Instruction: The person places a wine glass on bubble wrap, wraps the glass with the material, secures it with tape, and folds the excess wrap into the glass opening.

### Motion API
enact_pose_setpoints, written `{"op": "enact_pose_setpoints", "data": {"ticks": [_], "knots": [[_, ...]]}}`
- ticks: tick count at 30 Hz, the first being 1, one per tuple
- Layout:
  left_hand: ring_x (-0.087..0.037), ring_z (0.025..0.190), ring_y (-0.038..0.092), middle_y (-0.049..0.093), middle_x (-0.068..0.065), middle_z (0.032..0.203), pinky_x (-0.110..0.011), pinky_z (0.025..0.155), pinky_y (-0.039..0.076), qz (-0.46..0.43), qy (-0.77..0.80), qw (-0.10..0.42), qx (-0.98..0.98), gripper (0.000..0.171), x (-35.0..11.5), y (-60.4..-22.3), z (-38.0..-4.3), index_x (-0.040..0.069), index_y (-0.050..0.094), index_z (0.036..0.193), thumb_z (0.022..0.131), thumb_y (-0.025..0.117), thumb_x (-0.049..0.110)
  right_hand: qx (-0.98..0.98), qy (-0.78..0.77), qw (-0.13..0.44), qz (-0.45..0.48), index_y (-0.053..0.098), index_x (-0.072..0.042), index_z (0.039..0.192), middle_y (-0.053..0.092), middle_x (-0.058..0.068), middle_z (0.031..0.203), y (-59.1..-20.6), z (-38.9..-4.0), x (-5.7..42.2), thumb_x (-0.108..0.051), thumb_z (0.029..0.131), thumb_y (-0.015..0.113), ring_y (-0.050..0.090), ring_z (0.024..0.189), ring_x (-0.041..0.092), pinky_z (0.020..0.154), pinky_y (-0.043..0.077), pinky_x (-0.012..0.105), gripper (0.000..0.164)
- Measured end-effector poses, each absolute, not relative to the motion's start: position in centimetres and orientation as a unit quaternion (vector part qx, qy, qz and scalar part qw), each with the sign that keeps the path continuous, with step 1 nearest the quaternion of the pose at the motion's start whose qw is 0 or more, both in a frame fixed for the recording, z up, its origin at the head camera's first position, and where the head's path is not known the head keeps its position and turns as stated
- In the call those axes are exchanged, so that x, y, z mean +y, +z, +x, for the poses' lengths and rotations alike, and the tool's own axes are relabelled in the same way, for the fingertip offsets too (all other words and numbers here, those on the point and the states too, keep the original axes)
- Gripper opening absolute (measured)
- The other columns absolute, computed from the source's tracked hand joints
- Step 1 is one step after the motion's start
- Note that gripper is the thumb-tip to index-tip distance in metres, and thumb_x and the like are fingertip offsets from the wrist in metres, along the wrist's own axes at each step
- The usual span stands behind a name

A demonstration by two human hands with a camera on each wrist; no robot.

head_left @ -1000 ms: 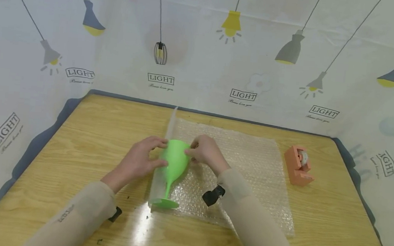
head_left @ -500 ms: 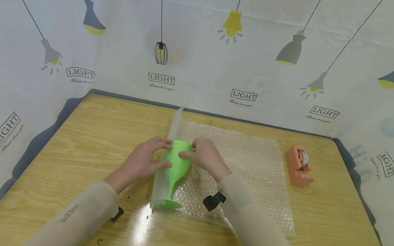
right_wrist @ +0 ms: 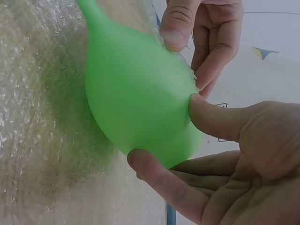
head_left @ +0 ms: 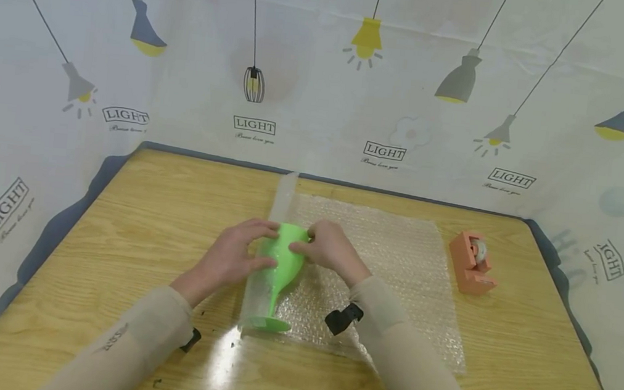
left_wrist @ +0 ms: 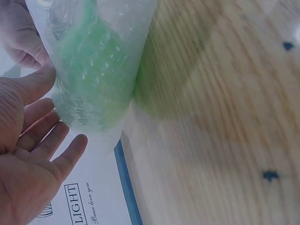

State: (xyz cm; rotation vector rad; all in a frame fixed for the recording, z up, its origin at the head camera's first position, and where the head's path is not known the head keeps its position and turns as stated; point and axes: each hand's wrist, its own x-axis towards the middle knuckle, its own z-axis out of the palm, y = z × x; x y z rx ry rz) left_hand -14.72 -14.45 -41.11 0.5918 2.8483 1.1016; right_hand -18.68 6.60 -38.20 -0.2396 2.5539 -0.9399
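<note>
A bright green plastic goblet (head_left: 287, 256) lies on its side on a sheet of bubble wrap (head_left: 390, 257), its foot toward the person. The sheet's left edge is folded up over the goblet's left side; in the left wrist view the green shows through the wrap (left_wrist: 96, 70). My left hand (head_left: 236, 251) holds this folded edge against the bowl, thumb and fingers curved along it. From the right, my right hand (head_left: 332, 247) grips the bowl near its rim, thumb on the bare green surface (right_wrist: 136, 89). Part of the rim is hidden behind the fingers.
A salmon-coloured tape dispenser (head_left: 473, 265) with a roll of clear tape stands right of the sheet. The wooden table (head_left: 137, 217) ends at a fabric wall (head_left: 321, 84) printed with lamps. Small dark bits lie near the front left.
Both hands and the goblet have shifted slightly to the right, the goblet turning along. The folded wrap edge has come further over its left side. The tape dispenser has stayed put.
</note>
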Motion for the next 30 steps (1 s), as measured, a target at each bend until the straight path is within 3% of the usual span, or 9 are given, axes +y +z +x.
{"op": "enact_pose_setpoints", "data": {"ticks": [7, 11, 14, 16, 23, 30], "knots": [[-0.033, 0.133, 0.056, 0.056, -0.009, 0.150, -0.053, 0.110, 0.048, 0.187, 0.357, 0.027, 0.915, 0.069, -13.7, -40.8, -14.8, 0.012, 0.057, 0.146, 0.084, 0.086, 0.019, 0.900, -0.363, 0.228, -0.074, 0.071, 0.000, 0.086, 0.075, 0.019, 0.091, -38.2, -18.8, 7.2, -0.042, 0.090, 0.079, 0.074, 0.086, 0.034, 0.078, 0.063, 0.043, 0.043], [-0.033, 0.135, 0.055, 0.056, -0.008, 0.150, -0.053, 0.112, 0.047, 0.186, 0.350, 0.032, 0.917, 0.071, -13.3, -40.6, -14.9, 0.014, 0.056, 0.147, 0.083, 0.087, 0.021, 0.904, -0.359, 0.219, -0.072, 0.068, -0.002, 0.078, 0.075, 0.019, 0.086, -38.3, -18.7, 7.1, -0.048, 0.090, 0.078, 0.071, 0.074, 0.028, 0.069, 0.061, 0.038, 0.049], [-0.032, 0.137, 0.053, 0.056, -0.008, 0.150, -0.053, 0.115, 0.044, 0.195, 0.348, 0.030, 0.916, 0.071, -13.0, -40.6, -15.0, 0.014, 0.056, 0.146, 0.083, 0.087, 0.022, 0.909, -0.354, 0.207, -0.069, 0.066, -0.003, 0.074, 0.074, 0.020, 0.083, -38.5, -18.6, 6.9, -0.048, 0.089, 0.079, 0.062, 0.061, 0.019, 0.056, 0.053, 0.028, 0.049], [-0.032, 0.137, 0.053, 0.057, -0.008, 0.149, -0.054, 0.116, 0.042, 0.202, 0.348, 0.026, 0.915, 0.070, -12.8, -40.7, -15.1, 0.013, 0.056, 0.146, 0.083, 0.087, 0.022, 0.909, -0.357, 0.204, -0.065, 0.065, -0.003, 0.074, 0.073, 0.020, 0.083, -38.6, -18.6, 6.9, -0.047, 0.089, 0.079, 0.060, 0.060, 0.017, 0.055, 0.051, 0.026, 0.048], [-0.032, 0.139, 0.051, 0.053, -0.008, 0.153, -0.052, 0.117, 0.042, 0.203, 0.357, 0.032, 0.911, 0.080, -12.4, -40.8, -15.2, 0.013, 0.048, 0.153, 0.084, 0.087, 0.023, 0.908, -0.353, 0.221, -0.056, 0.067, -0.005, 0.077, 0.074, 0.018, 0.085, -38.8, -18.6, 7.3, -0.048, 0.091, 0.077, 0.074, 0.078, 0.030, 0.076, 0.062, 0.042, 0.046], [-0.034, 0.125, 0.059, 0.045, -0.010, 0.156, -0.048, 0.099, 0.057, 0.186, 0.393, 0.027, 0.900, 0.086, -12.6, -41.2, -15.1, 0.014, 0.042, 0.157, 0.084, 0.086, 0.024, 0.907, -0.349, 0.232, -0.051, 0.069, -0.004, 0.080, 0.075, 0.015, 0.084, -38.9, -18.9, 7.6, -0.049, 0.091, 0.077, 0.074, 0.077, 0.027, 0.077, 0.063, 0.041, 0.047]]}}
